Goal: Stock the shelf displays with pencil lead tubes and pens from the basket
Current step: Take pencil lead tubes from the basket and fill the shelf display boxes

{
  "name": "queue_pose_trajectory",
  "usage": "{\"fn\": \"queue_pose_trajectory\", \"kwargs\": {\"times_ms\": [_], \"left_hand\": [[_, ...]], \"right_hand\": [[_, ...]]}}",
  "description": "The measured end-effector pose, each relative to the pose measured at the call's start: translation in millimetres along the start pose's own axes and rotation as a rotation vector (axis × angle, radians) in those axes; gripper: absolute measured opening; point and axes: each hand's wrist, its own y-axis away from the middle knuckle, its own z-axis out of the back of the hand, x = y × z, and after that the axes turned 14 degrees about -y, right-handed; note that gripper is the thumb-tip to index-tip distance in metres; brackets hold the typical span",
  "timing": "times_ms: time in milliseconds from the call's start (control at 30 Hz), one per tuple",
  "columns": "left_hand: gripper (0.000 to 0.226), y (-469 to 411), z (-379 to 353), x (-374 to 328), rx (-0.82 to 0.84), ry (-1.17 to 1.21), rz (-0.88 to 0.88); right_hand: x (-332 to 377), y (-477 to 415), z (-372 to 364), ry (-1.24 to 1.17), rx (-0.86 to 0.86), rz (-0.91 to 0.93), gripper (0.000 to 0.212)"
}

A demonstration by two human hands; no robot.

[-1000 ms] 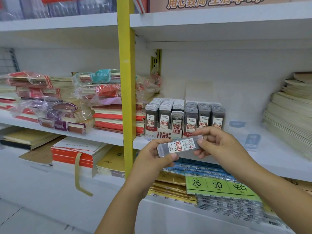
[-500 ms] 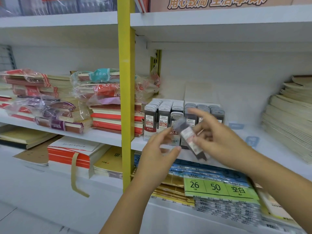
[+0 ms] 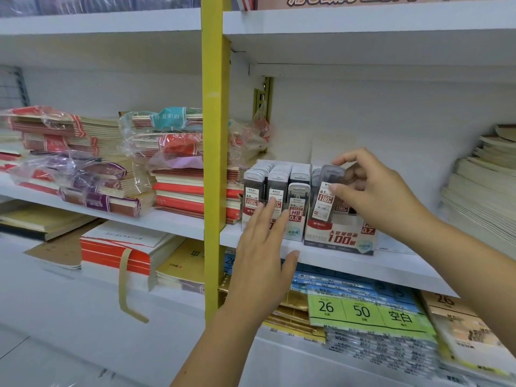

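Observation:
My right hand pinches a grey pencil lead tube with a red and white 0.7 label, holding it upright at the front of the right display box on the white shelf. Its lower end sits inside the box front. The left display box beside it holds rows of 0.5 lead tubes. My left hand is spread flat, fingertips touching the front of that left box and holding nothing. No basket or pens are in view.
A yellow upright post divides the shelving just left of the boxes. Wrapped notebook stacks fill the left shelf, and a paper stack lies at the right. Green label sheets lie on the shelf below.
My left hand let go of the tube and moved flat against the left box. My right hand turned the tube upright and carried it up into the front of the right box.

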Motion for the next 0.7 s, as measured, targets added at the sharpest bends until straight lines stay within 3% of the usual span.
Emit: {"fn": "queue_pose_trajectory", "kwargs": {"times_ms": [133,300,400,500,567,700], "left_hand": [[0.071,0.6,0.0,1.3,-0.002,0.022,-0.008],[0.068,4.7,0.4,4.8,0.018,0.045,-0.030],[0.062,16.6,0.5,-1.4,-0.027,0.078,0.006],[0.048,44.3,-3.4,-12.8,-0.051,0.123,0.046],[0.043,73.9,-13.0,-17.4,0.071,0.129,0.008],[0.048,157.4,-53.3,-2.5,0.551,0.064,-0.079]], "right_hand": [[-8.5,-6.2,-3.0,0.204,-0.007,0.012,0.018],[-11.2,3.4,-5.4,0.426,-0.014,0.039,0.040],[-8.5,29.2,-4.6,0.298,-0.053,0.123,0.044],[-13.6,76.4,-0.5,0.081,-0.102,0.152,0.030],[-25.2,115.4,-0.4,-0.026,-0.118,0.085,0.023],[-77.5,203.9,-17.7,-0.090,-0.076,-0.219,0.017]]}}
